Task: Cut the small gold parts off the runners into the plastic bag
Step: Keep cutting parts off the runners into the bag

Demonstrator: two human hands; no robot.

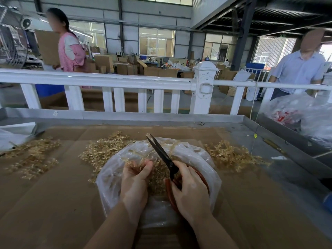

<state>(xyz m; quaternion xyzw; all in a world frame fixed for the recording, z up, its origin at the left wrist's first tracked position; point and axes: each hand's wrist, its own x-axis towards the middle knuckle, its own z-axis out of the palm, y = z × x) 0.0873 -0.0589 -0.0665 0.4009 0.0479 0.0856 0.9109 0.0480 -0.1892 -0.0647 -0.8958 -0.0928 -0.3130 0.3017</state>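
A clear plastic bag (111,177) lies open on the cardboard-covered table in front of me, with loose small gold parts (158,184) heaped inside it. My left hand (134,182) grips a gold runner (133,159) over the bag's mouth. My right hand (188,191) holds the red handles of black-bladed scissors (161,151). The blades point up and away, slightly parted, to the right of the runner.
Piles of gold runners lie on the cardboard at left (30,155), centre (106,146) and right (231,155). A metal table rim (143,116) and a white fence (125,81) stand behind. Another filled plastic bag (301,115) sits far right. Two people stand beyond the fence.
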